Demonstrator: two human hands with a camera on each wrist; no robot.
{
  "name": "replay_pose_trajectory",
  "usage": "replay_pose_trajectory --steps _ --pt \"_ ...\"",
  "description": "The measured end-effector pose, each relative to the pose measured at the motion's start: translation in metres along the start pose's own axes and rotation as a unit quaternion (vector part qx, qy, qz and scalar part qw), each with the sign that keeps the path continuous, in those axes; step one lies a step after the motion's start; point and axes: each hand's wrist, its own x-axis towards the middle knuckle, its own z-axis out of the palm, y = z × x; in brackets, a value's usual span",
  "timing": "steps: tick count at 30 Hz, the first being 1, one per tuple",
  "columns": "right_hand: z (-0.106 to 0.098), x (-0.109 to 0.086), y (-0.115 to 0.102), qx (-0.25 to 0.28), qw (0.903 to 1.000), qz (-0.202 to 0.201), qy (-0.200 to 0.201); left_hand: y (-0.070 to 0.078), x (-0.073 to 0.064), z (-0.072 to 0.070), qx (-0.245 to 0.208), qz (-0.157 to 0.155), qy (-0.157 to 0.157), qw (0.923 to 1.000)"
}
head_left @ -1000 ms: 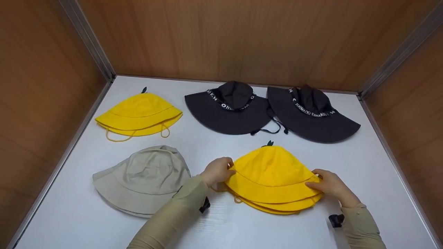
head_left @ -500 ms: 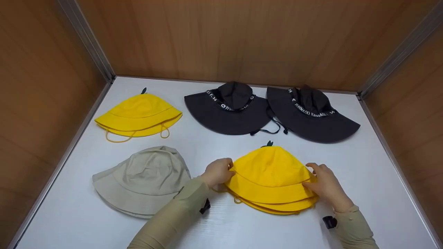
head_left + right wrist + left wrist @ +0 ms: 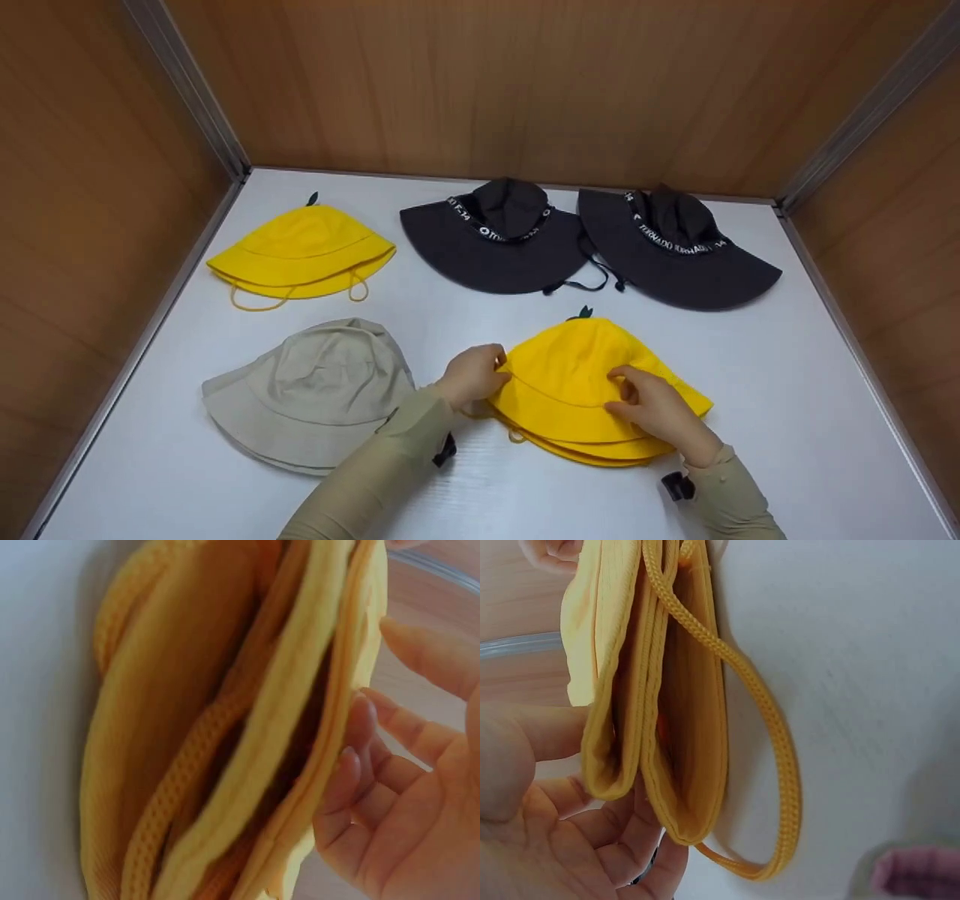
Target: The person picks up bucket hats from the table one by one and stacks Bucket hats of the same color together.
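Note:
In the head view, yellow bucket hats [image 3: 562,375] lie flattened and stacked, with several brim layers and green leaf tabs at the top. My left hand [image 3: 472,373] pinches their left brim edge; in the left wrist view the thumb and fingers meet around the folded yellow brim [image 3: 619,742], and a yellow cord [image 3: 776,735] loops out. My right hand [image 3: 656,409] is over the right part of the top hat, thumb and fingers apart and loosely bent. The right wrist view shows its fingertips close to the crown side of the brim [image 3: 292,705]; whether they touch is unclear.
A beige bucket hat [image 3: 322,382] lies to the left, partly behind the left sleeve. Behind it is another yellow hat [image 3: 304,244] with a cord. Two dark wide-brimmed hats [image 3: 495,259] overlap at the back. Wooden panels [image 3: 480,90] enclose the white table [image 3: 825,420].
My right hand has let go of the right brim edge and moved left over the hat. The right brim corner now spreads outward. My left hand stays in place.

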Motion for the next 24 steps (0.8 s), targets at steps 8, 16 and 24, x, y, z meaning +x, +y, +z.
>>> replay_pose_trajectory --steps 8,16,24 --pt "0.008 0.004 0.004 -0.003 0.9999 0.006 -0.014 -0.001 0.002 -0.009 -0.014 0.014 -0.007 0.9998" --pt "0.016 0.008 0.006 0.019 0.9997 0.009 -0.011 -0.019 -0.002 -0.069 -0.014 0.013 0.030 0.9994" --pt "0.015 0.006 0.011 0.028 0.9993 0.026 0.000 -0.070 -0.008 -0.161 -0.196 -0.091 0.100 0.9712"
